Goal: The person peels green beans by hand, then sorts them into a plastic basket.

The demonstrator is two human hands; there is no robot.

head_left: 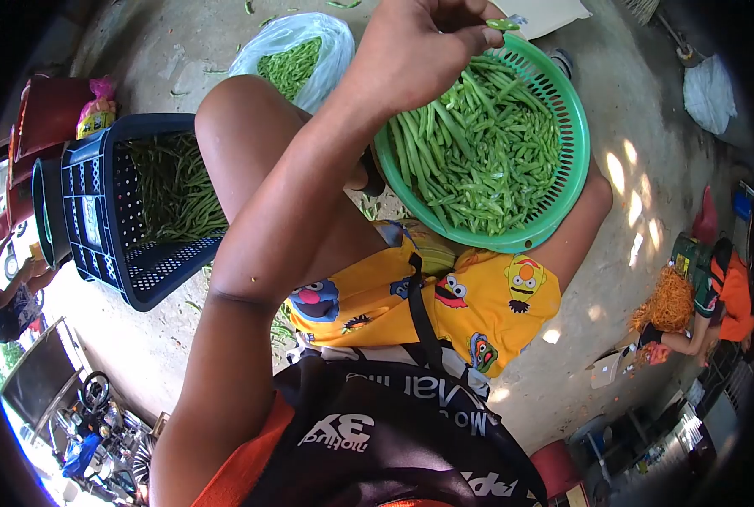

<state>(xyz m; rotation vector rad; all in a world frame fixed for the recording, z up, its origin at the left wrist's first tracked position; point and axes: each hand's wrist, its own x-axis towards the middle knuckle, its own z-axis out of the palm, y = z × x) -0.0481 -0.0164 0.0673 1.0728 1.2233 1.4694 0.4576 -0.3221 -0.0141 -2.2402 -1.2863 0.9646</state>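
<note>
My left hand (411, 55) is raised at the top of the head view, above the far rim of a green plastic basket (581, 139). Its thumb and fingers pinch a short piece of green bean (503, 24). A small shiny bit shows at the tip of that piece, too small to name. The basket rests by my thigh. Inside it, long whole green beans (423, 152) lie on the left and many cut pieces (495, 182) fill the rest. My right hand is not in view.
A dark blue crate (111, 203) with long green beans stands at my left. Beyond my knee sits a clear plastic bag (334, 42) of cut beans. Bean scraps litter the concrete floor. Far right, a person in orange (736, 296) is beside an orange stringy heap (668, 302).
</note>
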